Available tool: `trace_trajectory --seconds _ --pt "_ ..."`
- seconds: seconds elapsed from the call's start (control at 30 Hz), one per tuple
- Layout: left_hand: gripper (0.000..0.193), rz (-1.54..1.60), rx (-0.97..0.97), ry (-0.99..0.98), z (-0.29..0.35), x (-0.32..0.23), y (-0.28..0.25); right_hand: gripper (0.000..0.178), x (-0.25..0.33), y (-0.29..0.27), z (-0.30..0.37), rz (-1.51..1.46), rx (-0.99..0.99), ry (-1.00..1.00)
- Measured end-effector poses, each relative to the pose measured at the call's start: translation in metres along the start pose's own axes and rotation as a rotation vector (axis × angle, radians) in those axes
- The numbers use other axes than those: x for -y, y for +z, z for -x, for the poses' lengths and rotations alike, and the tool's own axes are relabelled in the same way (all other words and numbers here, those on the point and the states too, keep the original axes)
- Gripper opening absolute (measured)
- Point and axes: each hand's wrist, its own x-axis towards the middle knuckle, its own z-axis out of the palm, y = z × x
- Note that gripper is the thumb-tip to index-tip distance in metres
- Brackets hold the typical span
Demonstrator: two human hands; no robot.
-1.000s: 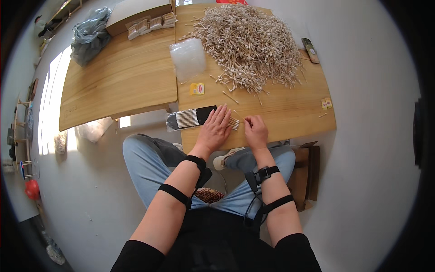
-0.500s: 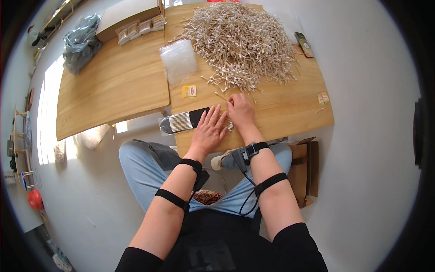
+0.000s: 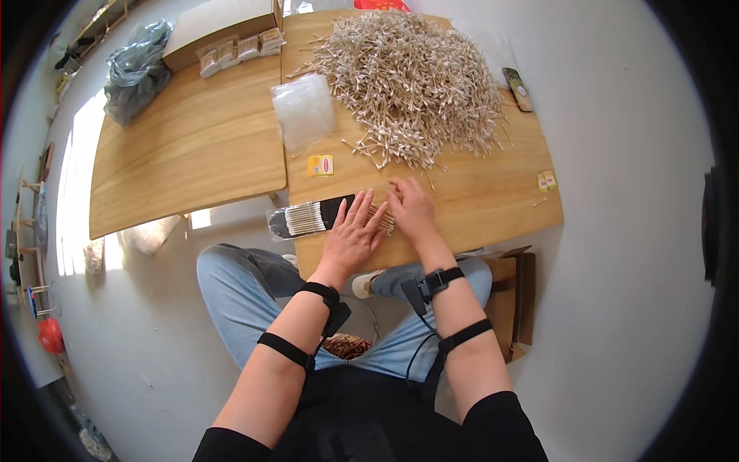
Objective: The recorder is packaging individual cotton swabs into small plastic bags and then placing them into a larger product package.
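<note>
My left hand point(image 3: 352, 240) lies flat with fingers spread over loose cotton swabs point(image 3: 386, 223), whose ends stick out past its fingers. Under and beside its fingertips is a black card or sleeve point(image 3: 333, 208). To its left, a neat row of white swabs point(image 3: 305, 219) lies on the dark backing inside a clear plastic bag point(image 3: 277, 224). My right hand point(image 3: 413, 209) is curled close by, thumb and index finger near each other just right of my left fingers; whatever they pinch is hidden. Beyond my hands spreads a big heap of cotton swabs point(image 3: 416, 85).
A stack of clear bags point(image 3: 302, 112) and a yellow card point(image 3: 320, 165) lie left of the heap. Packed swab bundles point(image 3: 228, 55) sit by a cardboard box point(image 3: 219, 29) on the left table. A phone-like object point(image 3: 517, 90) and small yellow cards point(image 3: 546, 181) are at right.
My right hand has drawn slightly nearer, and the swab that was at its fingertips no longer shows there. My left hand stays flat over the swabs. The whole view has shifted slightly.
</note>
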Motion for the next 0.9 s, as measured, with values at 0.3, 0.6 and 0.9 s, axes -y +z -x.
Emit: trace_trajectory --seconds 0.3,0.6,0.9 --pt "0.049 -0.010 0.025 0.001 -0.001 -0.003 -0.002 0.015 0.003 0.033 -0.042 0.296 -0.008 0.049" --pt "0.054 -0.004 -0.004 -0.015 -0.003 0.000 0.001 0.009 -0.023 -0.016 0.021 0.185 0.027 0.064" --pt "0.059 -0.001 -0.033 -0.011 0.000 0.001 0.003 0.008 0.000 -0.001 0.030 0.114 0.018 -0.035"
